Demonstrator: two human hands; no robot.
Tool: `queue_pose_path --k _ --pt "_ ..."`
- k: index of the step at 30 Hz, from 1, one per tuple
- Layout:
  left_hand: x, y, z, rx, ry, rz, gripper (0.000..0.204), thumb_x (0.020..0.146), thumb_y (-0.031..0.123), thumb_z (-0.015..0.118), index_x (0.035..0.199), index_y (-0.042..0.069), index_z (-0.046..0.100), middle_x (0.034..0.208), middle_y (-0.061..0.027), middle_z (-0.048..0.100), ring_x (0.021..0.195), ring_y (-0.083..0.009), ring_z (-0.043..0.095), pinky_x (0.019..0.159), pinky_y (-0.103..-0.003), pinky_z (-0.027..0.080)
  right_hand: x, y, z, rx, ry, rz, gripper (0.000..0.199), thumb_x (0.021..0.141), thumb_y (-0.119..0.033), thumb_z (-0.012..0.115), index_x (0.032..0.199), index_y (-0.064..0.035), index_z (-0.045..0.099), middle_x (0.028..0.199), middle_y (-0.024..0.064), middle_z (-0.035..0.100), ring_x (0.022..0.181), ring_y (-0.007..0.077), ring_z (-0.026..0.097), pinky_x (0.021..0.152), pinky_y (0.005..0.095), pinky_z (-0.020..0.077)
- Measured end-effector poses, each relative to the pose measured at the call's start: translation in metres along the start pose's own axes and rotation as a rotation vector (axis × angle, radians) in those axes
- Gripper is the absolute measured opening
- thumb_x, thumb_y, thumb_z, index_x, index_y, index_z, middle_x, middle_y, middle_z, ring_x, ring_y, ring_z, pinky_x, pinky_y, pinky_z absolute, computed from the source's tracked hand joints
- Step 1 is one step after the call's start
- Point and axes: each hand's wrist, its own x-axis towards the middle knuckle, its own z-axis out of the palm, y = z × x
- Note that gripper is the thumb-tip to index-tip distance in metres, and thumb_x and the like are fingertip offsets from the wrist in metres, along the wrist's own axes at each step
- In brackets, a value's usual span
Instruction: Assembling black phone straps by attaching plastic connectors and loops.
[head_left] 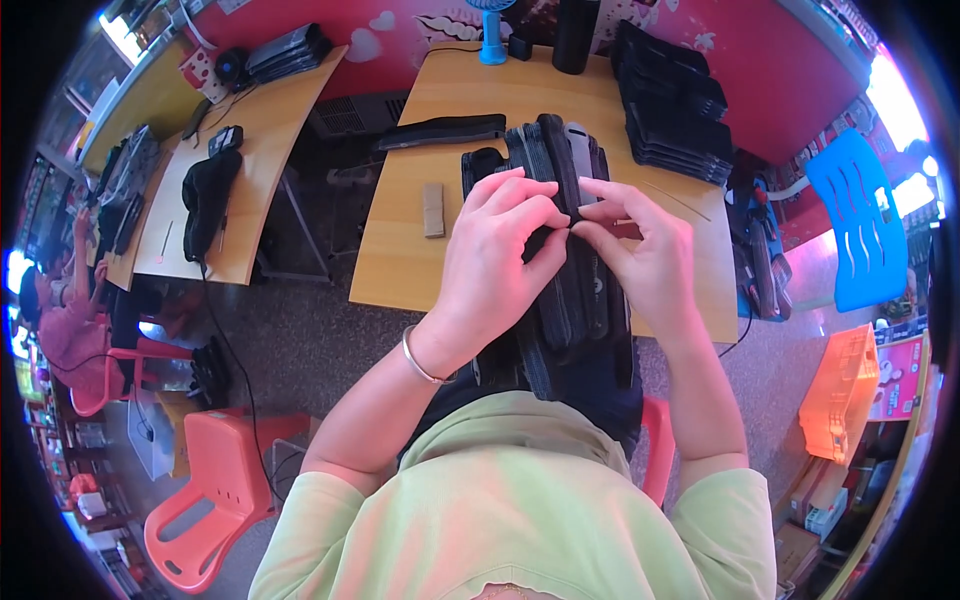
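Several long, narrow black and dark grey fabric pieces [560, 310] lie side by side across my lap and the near table edge. Seams or zipper-like lines run along them. My left hand [490, 250] and my right hand [645, 245] meet above these pieces, thumbs and fingertips pinched close together. Between the fingertips is a small dark spot, probably an edge of the black fabric, too small to make out surely. A silvery bangle [420, 358] circles my left wrist. On the tabletop, left of my hands, rests a small tan block [433, 210].
The wooden table [400, 265] carries a flat black fabric strip [445, 130], stacked black fabric pieces [680, 135], a blue fan [491, 40] and a dark cylinder [576, 35]. Around me stand a red chair [225, 460], a blue chair [858, 220] and an orange crate [838, 395]. Another person [75, 340] sits far left.
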Motion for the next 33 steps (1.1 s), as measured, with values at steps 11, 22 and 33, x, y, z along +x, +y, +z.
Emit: queue_pose_path --k 11,22,33 --pt "-0.001 0.001 -0.002 -0.026 -0.063 -0.051 0.013 0.073 0.003 0.068 0.086 0.005 0.066 0.107 -0.0087 0.064 0.116 -0.0331 0.050 0.097 -0.041 0.039 0.002 0.009 0.003 -0.025 -0.002 -0.038 0.031 0.084 0.004 0.059 0.112 -0.0085 0.064 0.075 0.0021 0.057 0.065 0.0094 0.054 0.063 0.0222 0.0465" --pt "0.000 -0.004 -0.009 -0.005 -0.042 -0.037 0.011 0.072 0.003 0.068 0.081 0.003 0.063 0.101 -0.0116 0.065 0.110 -0.0348 0.053 0.094 -0.041 0.042 -0.001 0.092 -0.042 0.710 0.402 0.551 0.019 0.095 -0.012 0.052 0.111 -0.0074 0.060 0.084 -0.0025 0.057 0.073 0.0033 0.054 0.068 0.0215 0.0514" --pt "0.024 0.006 -0.010 0.216 -0.244 0.055 0.025 0.075 0.016 0.069 0.095 0.003 0.061 0.111 -0.0117 0.054 0.105 -0.0315 0.050 0.089 -0.042 0.040 -0.005 0.075 -0.052 0.872 0.462 0.516 0.020 0.099 -0.013 0.045 0.117 -0.0071 0.051 0.094 0.0028 0.056 0.091 0.0137 0.061 0.080 0.0287 0.0518"
